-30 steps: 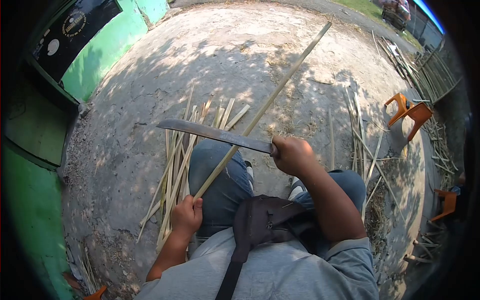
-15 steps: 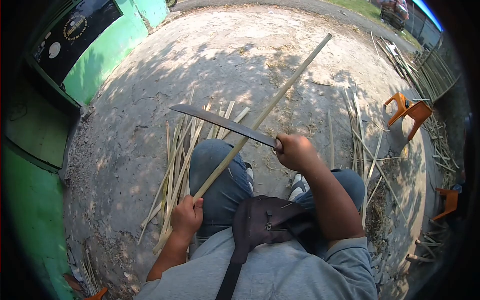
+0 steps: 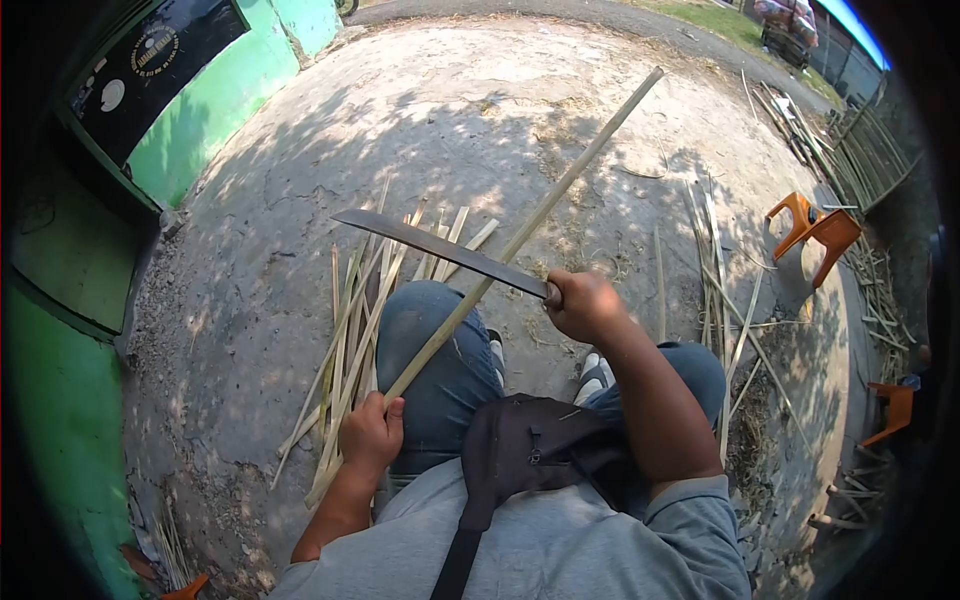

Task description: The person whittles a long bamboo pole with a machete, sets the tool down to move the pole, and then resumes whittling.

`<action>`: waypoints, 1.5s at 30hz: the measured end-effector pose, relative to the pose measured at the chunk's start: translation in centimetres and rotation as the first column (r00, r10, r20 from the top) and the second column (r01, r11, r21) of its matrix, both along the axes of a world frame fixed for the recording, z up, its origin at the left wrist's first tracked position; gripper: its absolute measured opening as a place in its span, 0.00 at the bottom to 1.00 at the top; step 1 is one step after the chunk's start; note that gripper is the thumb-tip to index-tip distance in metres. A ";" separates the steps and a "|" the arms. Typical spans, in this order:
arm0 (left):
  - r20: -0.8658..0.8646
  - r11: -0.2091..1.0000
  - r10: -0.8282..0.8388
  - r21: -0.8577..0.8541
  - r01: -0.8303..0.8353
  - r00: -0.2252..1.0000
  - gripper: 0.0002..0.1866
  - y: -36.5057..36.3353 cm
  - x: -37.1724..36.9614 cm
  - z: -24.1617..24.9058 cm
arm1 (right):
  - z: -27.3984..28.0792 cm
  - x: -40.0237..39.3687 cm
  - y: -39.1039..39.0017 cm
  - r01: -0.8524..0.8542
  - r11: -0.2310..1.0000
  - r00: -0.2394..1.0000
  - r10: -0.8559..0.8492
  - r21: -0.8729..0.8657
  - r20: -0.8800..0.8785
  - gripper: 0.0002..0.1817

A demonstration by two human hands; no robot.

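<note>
My left hand (image 3: 371, 432) is closed round the lower end of a long pale bamboo strip (image 3: 560, 187), which slants up and away to the right over my left knee. In my right hand (image 3: 583, 303) is the handle of a long machete (image 3: 430, 241), my fingers wrapped round it. The dark blade points left and lies across the strip, a little above my knees. Whether its edge cuts into the strip cannot be made out. Split strips (image 3: 345, 355) lie on the ground beside my left leg.
More strips (image 3: 722, 290) lie to the right of my right leg. An orange plastic stool (image 3: 835, 230) stands at the right, with another orange piece (image 3: 890, 410) nearer. Bamboo poles (image 3: 800, 130) lie at the back right. A green wall (image 3: 60, 440) runs along the left.
The machete and my right hand have shifted slightly to the left. The bamboo strip and my left hand have hardly moved.
</note>
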State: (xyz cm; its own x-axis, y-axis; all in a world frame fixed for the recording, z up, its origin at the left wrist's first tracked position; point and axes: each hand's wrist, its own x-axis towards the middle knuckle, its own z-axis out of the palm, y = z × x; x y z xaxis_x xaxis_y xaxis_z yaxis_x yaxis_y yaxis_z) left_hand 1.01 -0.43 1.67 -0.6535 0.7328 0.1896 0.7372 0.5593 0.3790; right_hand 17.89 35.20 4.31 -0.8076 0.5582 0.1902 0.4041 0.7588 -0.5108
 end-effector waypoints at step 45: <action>0.048 0.999 -0.026 0.030 0.024 0.999 0.26 0.4 -0.5 -0.2 | -0.7 -0.9 0.2 -0.110 0.986 0.983 0.090 0.123 0.157 0.05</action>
State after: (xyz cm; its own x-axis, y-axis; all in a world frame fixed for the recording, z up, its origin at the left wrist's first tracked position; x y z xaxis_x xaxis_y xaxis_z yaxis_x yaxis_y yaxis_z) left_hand 0.49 -0.03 1.52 -0.6440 0.7436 0.1800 0.7312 0.5292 0.4304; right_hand 17.00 35.43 3.62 -0.8832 0.4513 0.1279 0.3875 0.8555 -0.3434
